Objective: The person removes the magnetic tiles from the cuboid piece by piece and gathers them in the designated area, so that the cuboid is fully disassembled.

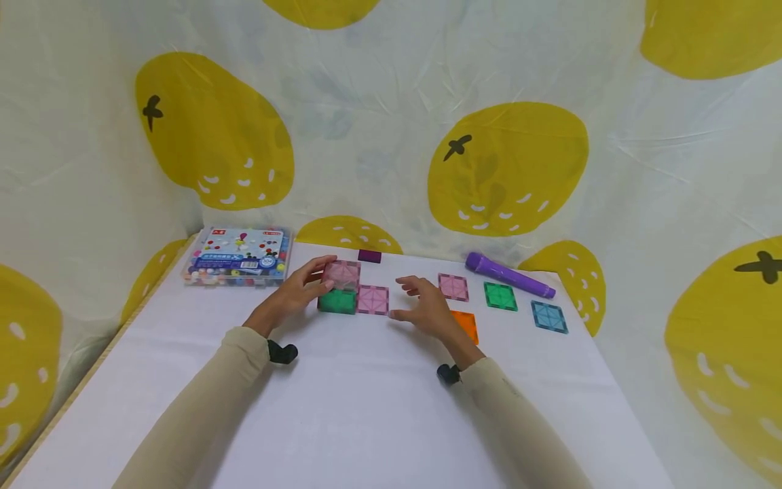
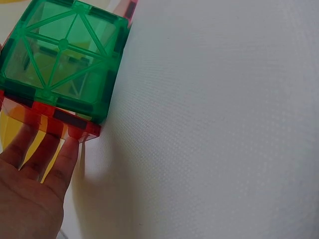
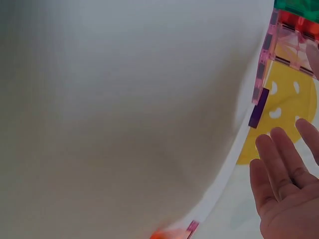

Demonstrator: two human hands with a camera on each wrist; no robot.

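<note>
My left hand (image 1: 296, 292) holds a small box of see-through magnetic tiles at its left side, thumb at the upper front corner and a finger at the back corner. The box has a green tile (image 2: 63, 44) in front, a red tile (image 2: 55, 119) at the side under my fingers, and a pink tile (image 1: 341, 274) above. Against its right side lies another pink tile (image 1: 373, 299). My right hand (image 1: 425, 308) hovers just right of that tile, fingers apart and lightly bent, holding nothing.
On the right lie a pink tile (image 1: 453, 287), a green tile (image 1: 501, 297), a blue tile (image 1: 549, 316) and an orange tile (image 1: 467, 326), partly hidden by my wrist. A purple microphone (image 1: 510, 275), a dark purple block (image 1: 369, 256) and a bead box (image 1: 238, 257) stand farther back.
</note>
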